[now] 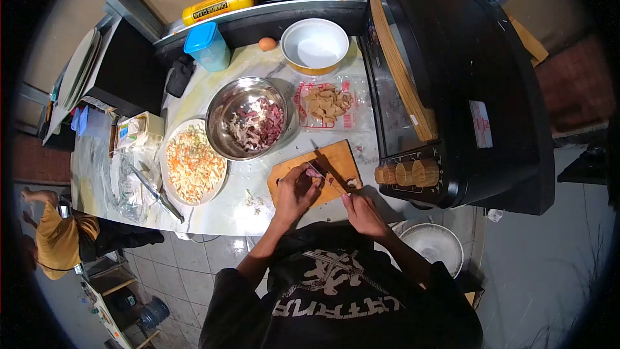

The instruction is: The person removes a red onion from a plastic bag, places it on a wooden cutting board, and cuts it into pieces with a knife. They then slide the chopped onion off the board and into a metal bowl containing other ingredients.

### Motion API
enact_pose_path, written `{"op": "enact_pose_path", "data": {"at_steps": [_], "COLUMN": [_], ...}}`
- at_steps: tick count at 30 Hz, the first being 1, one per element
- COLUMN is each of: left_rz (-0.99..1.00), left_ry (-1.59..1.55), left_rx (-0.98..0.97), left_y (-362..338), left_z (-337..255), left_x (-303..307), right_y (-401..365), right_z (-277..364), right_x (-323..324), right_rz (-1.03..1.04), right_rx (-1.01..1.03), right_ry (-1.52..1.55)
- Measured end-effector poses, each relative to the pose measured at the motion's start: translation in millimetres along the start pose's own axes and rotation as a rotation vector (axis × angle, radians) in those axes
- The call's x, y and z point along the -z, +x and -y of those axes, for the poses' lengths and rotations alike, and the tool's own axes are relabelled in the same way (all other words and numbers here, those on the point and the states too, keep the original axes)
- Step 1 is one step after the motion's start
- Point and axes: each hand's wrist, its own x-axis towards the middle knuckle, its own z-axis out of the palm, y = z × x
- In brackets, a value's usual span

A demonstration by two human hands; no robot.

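Okay, top-down, biggest first. Black oven (465, 90) fills the right side, and the pale counter (245, 203) runs left from it. On the counter:
- steel bowl (216, 106) with chopped meat
- plate (164, 155) of shredded vegetables, just left of the bowl
- empty white bowl (314, 45) at the back
- clear tray (303, 119) of tan pieces, between the white bowl and the board
- blue tub (206, 45) and an egg (267, 43) by the back edge

Wooden cutting board (336, 155) sits right in front of the person, touching distance from the oven knobs.

Left hand (296, 189) is curled, fingertips pinning a piece of meat (314, 172) at the board's left-centre. Right hand (363, 212) is closed round the handle of a knife (329, 178).

Key relation: the blade's long axis runs diagonally from the right hand up and left to the meat, so the meat lies at the far end of the blade, just beside the left fingertips. Left hand is the nearer one.

Another person in yellow (58, 239) stands well apart at far left.
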Motion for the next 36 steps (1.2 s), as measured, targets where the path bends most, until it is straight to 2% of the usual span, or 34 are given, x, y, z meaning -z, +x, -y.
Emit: {"op": "enact_pose_path", "data": {"at_steps": [1,4,8,14,16,18,23,25,29,30,32,34,35,36], "left_rz": [-0.004,0.011,0.012,0.109,0.038,0.016,-0.071,-0.063,-0.096,-0.071,-0.045,-0.060,-0.060,-0.037], "left_ry": [0.022,-0.055,0.003,0.001,0.202,0.265,0.406,0.467,0.438,0.426,0.413,0.390,0.389,0.334], "left_rx": [-0.053,-0.033,-0.071,0.146,-0.082,-0.083,-0.146,-0.156,-0.164,-0.122,-0.077,-0.028,-0.028,-0.119], "left_y": [0.6,1.7,1.8,1.6,0.5,-0.1,-0.1,2.1,5.2,6.6,8.6,18.7,23.8,29.0], "left_z": [0.9,6.7,4.6,6.1,9.3,11.7,16.3,15.6,18.2,16.9,12.7,-6.1,-14.3,-22.5], "left_x": [0.1,-0.9,-0.8,-2.8,-3.3,-3.2,3.2,6.8,10.9,15.0,20.8,29.4,31.7,33.1], "right_y": [0.2,0.8,1.8,4.5,5.6,6.5,13.5,17.8,12.3,11.1,7.4,6.5,6.1,5.5], "right_z": [1.5,5.9,12.6,12.4,13.2,12.8,18.1,5.8,12.0,7.5,-6.3,-14.9,-17.6,-18.9], "right_x": [1.4,4.3,8.1,5.5,6.3,3.1,-4.9,-11.1,2.8,2.0,-5.3,-6.2,-6.9,-9.1], "right_rz": [-0.003,-0.006,0.026,0.038,0.045,0.055,-0.070,-0.009,0.134,0.132,0.033,0.055,0.075,0.076], "right_rx": [0.015,0.038,0.013,0.007,-0.008,-0.021,0.114,0.095,0.011,0.009,0.137,0.139,0.142,0.142], "right_ry": [0.003,0.002,-0.010,-0.045,-0.035,-0.024,0.076,0.060,0.125,0.124,0.156,0.144,0.133,0.132]}}
